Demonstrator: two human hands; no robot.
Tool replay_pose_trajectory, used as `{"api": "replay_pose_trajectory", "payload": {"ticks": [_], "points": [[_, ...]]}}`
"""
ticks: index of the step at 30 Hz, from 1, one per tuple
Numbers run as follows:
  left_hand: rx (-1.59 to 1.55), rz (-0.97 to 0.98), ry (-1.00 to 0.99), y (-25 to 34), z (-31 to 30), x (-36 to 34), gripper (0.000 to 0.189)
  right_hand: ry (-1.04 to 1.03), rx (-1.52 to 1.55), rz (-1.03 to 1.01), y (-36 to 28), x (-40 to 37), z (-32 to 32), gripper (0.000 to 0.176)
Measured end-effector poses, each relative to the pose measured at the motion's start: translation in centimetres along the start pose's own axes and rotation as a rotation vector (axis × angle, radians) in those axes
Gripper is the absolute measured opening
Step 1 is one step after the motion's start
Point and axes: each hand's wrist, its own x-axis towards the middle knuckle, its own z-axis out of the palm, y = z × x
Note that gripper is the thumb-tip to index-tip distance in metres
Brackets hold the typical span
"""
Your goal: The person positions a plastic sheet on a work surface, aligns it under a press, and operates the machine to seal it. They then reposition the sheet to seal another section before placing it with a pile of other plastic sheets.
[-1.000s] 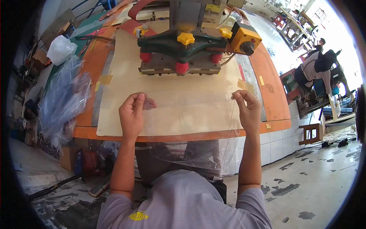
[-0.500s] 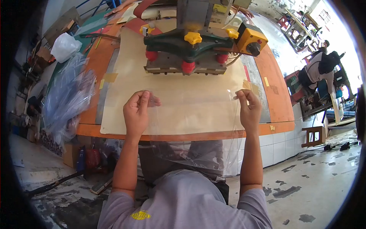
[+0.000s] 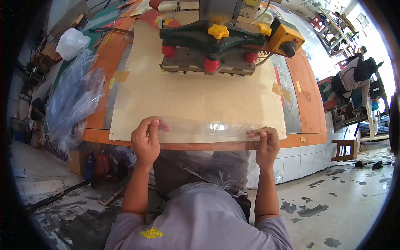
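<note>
A clear plastic sheet [image 3: 208, 129] is stretched between my two hands over the table's front edge, its lower part hanging down toward my lap. My left hand [image 3: 148, 139] pinches its left upper corner between thumb and fingers. At the right upper corner, my right hand [image 3: 266, 146] is closed on the same sheet. Beneath the sheet's top edge lies a large cream sheet [image 3: 183, 96] on the orange table [image 3: 98, 133]. Beyond both hands stands a press head [image 3: 208, 39] with yellow knobs and red feet.
A pile of clear plastic [image 3: 75, 100] hangs at the table's left side, below a white plastic bag [image 3: 73, 43]. An orange control box [image 3: 285, 37] is beside the press. A person [image 3: 354, 77] bends at a machine on the far right.
Both hands have moved down toward my body with the clear sheet, whose upper edge is now near the table's front edge. The view has shifted slightly.
</note>
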Motion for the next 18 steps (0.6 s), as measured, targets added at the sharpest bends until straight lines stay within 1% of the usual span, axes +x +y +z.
{"api": "replay_pose_trajectory", "payload": {"ticks": [2, 5, 7, 8, 11, 14, 16, 18], "points": [[0.045, 0.039, 0.020, -0.5, 0.0, -1.0, 0.023, 0.046, -0.051, 0.033, -0.2, -0.6, 0.3, 0.023], [0.146, 0.084, 0.078, -1.9, 0.0, -3.5, 0.019, 0.007, -0.144, -0.012, -0.1, -1.6, -0.3, 0.021], [0.220, 0.097, 0.122, -3.0, 0.0, -5.2, 0.016, -0.031, -0.291, -0.109, 0.9, -2.6, -1.4, 0.020], [0.273, 0.157, 0.139, -3.5, 0.0, -5.6, 0.015, -0.049, -0.364, -0.158, 1.3, -2.9, -1.7, 0.020], [0.385, 0.315, 0.189, -4.2, 0.3, -6.0, 0.012, 0.003, -0.424, -0.302, 0.9, -2.9, -0.8, 0.019], [0.416, 0.439, 0.243, -5.5, 1.1, -5.6, 0.013, 0.133, -0.489, -0.451, 4.5, -3.5, -0.7, 0.008], [0.463, 0.520, 0.280, -6.0, 1.2, -5.4, 0.018, 0.156, -0.535, -0.570, 5.3, -3.0, -0.4, 0.008], [0.434, 0.522, 0.265, -6.4, 1.2, -5.4, 0.012, 0.182, -0.591, -0.660, 6.0, -2.5, -0.3, 0.008]]}}
